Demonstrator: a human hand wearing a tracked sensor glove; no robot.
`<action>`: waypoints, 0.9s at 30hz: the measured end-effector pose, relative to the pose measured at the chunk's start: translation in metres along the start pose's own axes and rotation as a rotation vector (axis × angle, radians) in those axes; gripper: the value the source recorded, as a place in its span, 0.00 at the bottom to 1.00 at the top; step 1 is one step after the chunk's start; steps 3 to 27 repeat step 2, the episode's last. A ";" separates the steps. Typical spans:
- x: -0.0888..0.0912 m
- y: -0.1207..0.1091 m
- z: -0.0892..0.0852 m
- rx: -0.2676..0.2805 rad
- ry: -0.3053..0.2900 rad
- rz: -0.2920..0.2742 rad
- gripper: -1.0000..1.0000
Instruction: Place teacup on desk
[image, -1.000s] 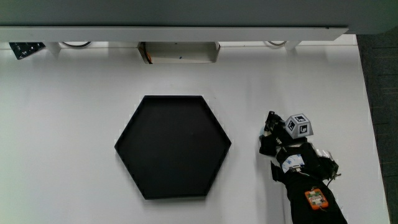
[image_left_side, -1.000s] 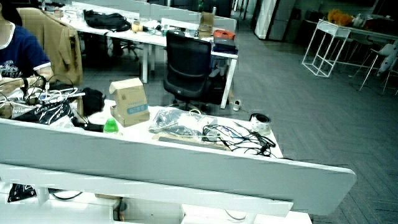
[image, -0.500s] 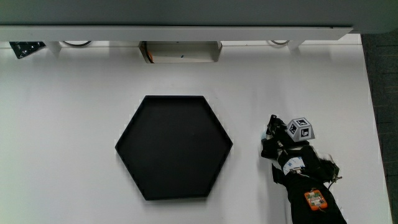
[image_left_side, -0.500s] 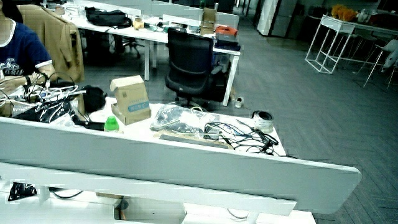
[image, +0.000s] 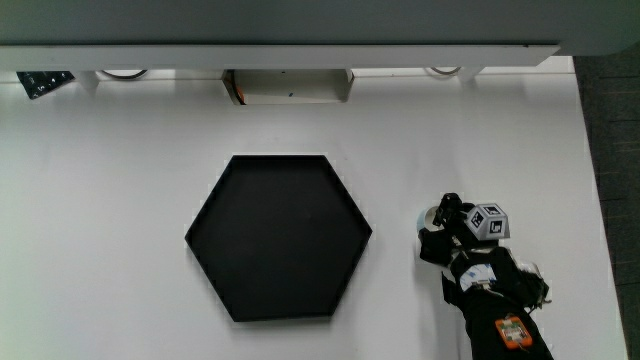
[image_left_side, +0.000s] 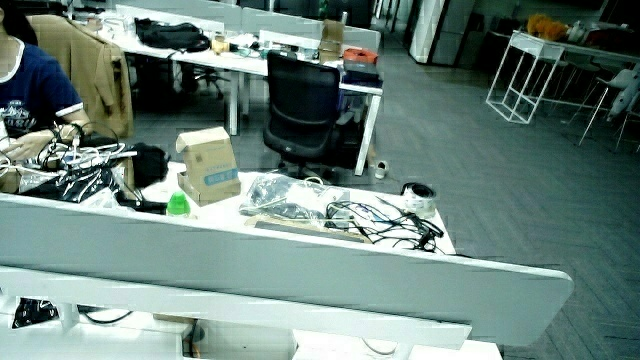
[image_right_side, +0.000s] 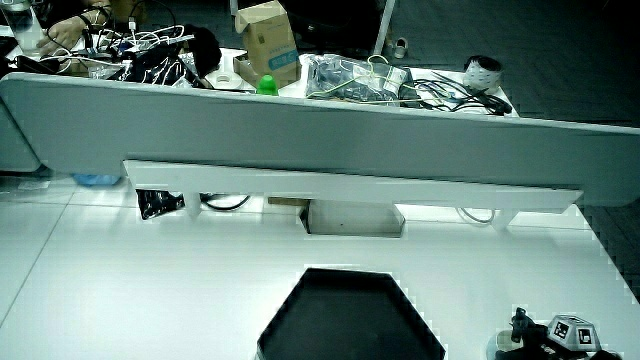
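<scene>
A small pale teacup (image: 430, 214) sits low on the white table beside the black hexagonal tray (image: 278, 236); only part of its rim shows. The hand (image: 441, 226) is on the cup with its black fingers (image: 447, 205) curled over the rim, the patterned cube (image: 488, 221) on its back. In a side view the cup (image_right_side: 497, 346) shows as a pale rim beside the hand (image_right_side: 522, 338) and the tray (image_right_side: 350, 315). A side view shows the partition (image_left_side: 300, 265) but neither hand nor cup.
A low grey partition (image_right_side: 300, 125) runs along the table's edge farthest from the person, with a recessed box (image: 288, 84) and a small black bracket (image: 42, 80) under it. The forearm (image: 500, 320) carries an orange-tagged device.
The hand has drawn slightly nearer to the person beside the tray, and the cup's pale rim now shows under its fingers. The tray has not moved.
</scene>
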 end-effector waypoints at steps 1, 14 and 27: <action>0.002 -0.004 0.000 0.023 0.012 0.002 0.00; 0.004 -0.008 -0.001 0.045 0.024 0.005 0.00; 0.004 -0.008 -0.001 0.045 0.024 0.005 0.00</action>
